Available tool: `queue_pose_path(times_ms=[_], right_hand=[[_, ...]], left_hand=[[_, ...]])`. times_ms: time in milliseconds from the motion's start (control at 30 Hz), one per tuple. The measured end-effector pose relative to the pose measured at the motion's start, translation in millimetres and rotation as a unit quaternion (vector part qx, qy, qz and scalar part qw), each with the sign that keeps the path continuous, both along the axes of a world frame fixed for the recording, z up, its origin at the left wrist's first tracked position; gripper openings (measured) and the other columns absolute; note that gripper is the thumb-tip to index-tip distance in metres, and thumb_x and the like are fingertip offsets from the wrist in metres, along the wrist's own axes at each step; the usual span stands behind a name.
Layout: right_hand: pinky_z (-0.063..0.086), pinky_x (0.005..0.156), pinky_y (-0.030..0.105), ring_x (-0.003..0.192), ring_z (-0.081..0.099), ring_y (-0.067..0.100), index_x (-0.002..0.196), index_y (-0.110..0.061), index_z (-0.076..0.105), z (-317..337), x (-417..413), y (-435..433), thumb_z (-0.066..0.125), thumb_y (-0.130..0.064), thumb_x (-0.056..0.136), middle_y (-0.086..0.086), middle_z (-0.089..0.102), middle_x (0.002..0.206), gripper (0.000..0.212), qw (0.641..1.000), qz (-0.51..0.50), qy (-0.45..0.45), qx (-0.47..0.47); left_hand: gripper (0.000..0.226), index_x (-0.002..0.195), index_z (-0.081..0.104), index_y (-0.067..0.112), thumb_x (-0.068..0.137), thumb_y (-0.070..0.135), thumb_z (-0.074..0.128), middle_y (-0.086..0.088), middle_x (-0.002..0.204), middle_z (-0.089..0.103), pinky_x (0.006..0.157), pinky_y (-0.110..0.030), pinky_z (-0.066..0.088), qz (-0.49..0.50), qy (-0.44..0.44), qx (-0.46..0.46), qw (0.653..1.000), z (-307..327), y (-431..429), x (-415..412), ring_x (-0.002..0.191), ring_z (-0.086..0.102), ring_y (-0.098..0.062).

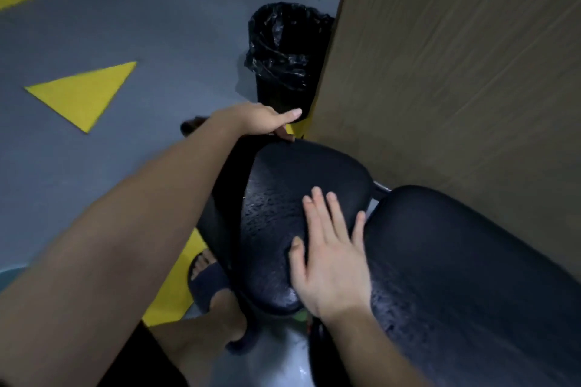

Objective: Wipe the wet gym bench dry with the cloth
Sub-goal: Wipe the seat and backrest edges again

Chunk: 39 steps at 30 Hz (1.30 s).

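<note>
The black padded gym bench has a seat pad (283, 185) and a longer back pad (456, 261), both glistening with water drops. My left hand (261, 119) is at the far end of the seat pad. Its fingers are curled around a dark cloth (234, 173), which hangs down along the seat's left side and is hard to tell from the bench. My right hand (330, 261) lies flat on the near right part of the seat pad, fingers spread, holding nothing.
A bin lined with a black bag (283, 56) stands just beyond the bench. A brown wall panel (456, 72) runs close along the right. The grey floor has yellow markings (85, 94). My sandalled foot (210, 280) is left of the bench.
</note>
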State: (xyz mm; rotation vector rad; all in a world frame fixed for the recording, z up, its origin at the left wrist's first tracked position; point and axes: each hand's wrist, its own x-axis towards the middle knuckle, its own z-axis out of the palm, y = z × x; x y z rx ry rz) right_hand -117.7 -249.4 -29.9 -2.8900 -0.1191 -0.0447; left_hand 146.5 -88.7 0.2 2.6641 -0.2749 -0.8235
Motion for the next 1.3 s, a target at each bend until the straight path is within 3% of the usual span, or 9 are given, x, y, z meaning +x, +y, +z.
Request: queue_pose_path(times_ms=[133,300,467,567,700,933,1033,1133,1300], right_hand=[[0.008,0.124,0.063,0.158,0.003,0.015,0.159,-0.017,0.03,1,2,1,0.038,-0.041,0.094,-0.003,0.013,0.171,0.07,1.0,0.003,0.007,0.015],[0.004,0.125,0.061,0.158,0.002,0.013,0.158,-0.018,0.032,-2,3,-3,0.038,-0.042,0.093,-0.005,0.013,0.171,0.069,0.999,0.01,0.004,0.031],[0.004,0.126,0.056,0.158,0.004,0.009,0.155,-0.023,0.035,2,4,-2,0.038,-0.045,0.093,-0.01,0.017,0.17,0.066,0.999,-0.001,0.006,0.054],[0.009,0.128,0.05,0.157,0.012,0.009,0.154,-0.022,0.038,7,0,-9,0.04,-0.048,0.094,-0.009,0.022,0.169,0.065,0.995,-0.009,0.002,0.1],[0.011,0.129,0.037,0.156,0.015,0.009,0.157,-0.021,0.034,14,-39,-65,0.042,-0.049,0.098,-0.007,0.019,0.169,0.067,0.995,0.041,0.025,0.084],[0.019,0.127,0.04,0.155,0.021,0.009,0.153,-0.018,0.044,12,-89,-137,0.045,-0.04,0.097,-0.006,0.03,0.166,0.06,0.999,0.028,0.008,0.044],[0.019,0.127,0.04,0.154,0.024,0.012,0.15,-0.016,0.047,10,-84,-136,0.047,-0.036,0.095,-0.004,0.032,0.165,0.059,0.998,0.034,0.004,0.044],[0.02,0.127,0.04,0.154,0.025,0.012,0.148,-0.017,0.049,10,-84,-139,0.049,-0.034,0.093,-0.004,0.032,0.165,0.058,0.998,0.037,0.008,0.05],[0.018,0.127,0.038,0.154,0.024,0.01,0.146,-0.022,0.05,10,-82,-139,0.051,-0.033,0.091,-0.008,0.03,0.165,0.056,0.998,0.034,0.006,0.049]], left_hand=[[0.105,0.141,0.059,0.033,0.074,0.099,0.011,-0.001,0.157,0.044,0.119,-0.043,0.025,-0.052,0.062,-0.001,0.997,-7,-47,0,0.143,0.04,-0.025],[0.088,0.105,0.074,0.043,0.084,0.09,0.003,0.008,0.12,0.067,0.101,-0.037,0.038,-0.057,0.038,-0.071,0.995,-2,-47,-15,0.108,0.06,-0.014],[0.081,0.138,0.055,0.049,0.09,0.084,0.0,0.001,0.15,0.052,0.109,-0.043,0.03,-0.063,-0.108,-0.021,0.992,2,-29,-41,0.142,0.04,-0.027],[0.068,0.155,0.035,0.042,0.101,0.067,0.001,0.002,0.156,0.044,0.116,-0.046,0.021,-0.075,-0.155,0.024,0.985,1,-13,-50,0.144,0.032,-0.027],[0.079,0.152,0.042,0.039,0.096,0.074,-0.002,0.0,0.154,0.046,0.119,-0.051,0.021,-0.041,-0.134,0.051,0.989,6,-13,-49,0.147,0.027,-0.031],[0.093,0.155,0.038,0.035,0.089,0.083,-0.005,-0.003,0.166,0.028,0.124,-0.056,0.004,-0.064,-0.068,0.091,0.991,10,-82,-59,0.155,0.012,-0.032],[0.092,0.139,0.059,0.04,0.085,0.089,0.004,-0.004,0.162,0.037,0.121,-0.044,0.021,-0.046,-0.017,0.019,0.999,16,-128,-62,0.15,0.028,-0.032],[0.085,0.111,0.071,0.044,0.086,0.088,0.003,0.004,0.143,0.059,0.101,-0.035,0.036,-0.14,-0.023,-0.015,0.99,13,-181,-77,0.134,0.051,-0.025],[0.063,0.139,0.049,0.045,0.1,0.069,0.006,-0.003,0.148,0.056,0.105,-0.041,0.034,-0.198,-0.069,-0.042,0.977,1,-211,-102,0.136,0.05,-0.028]])
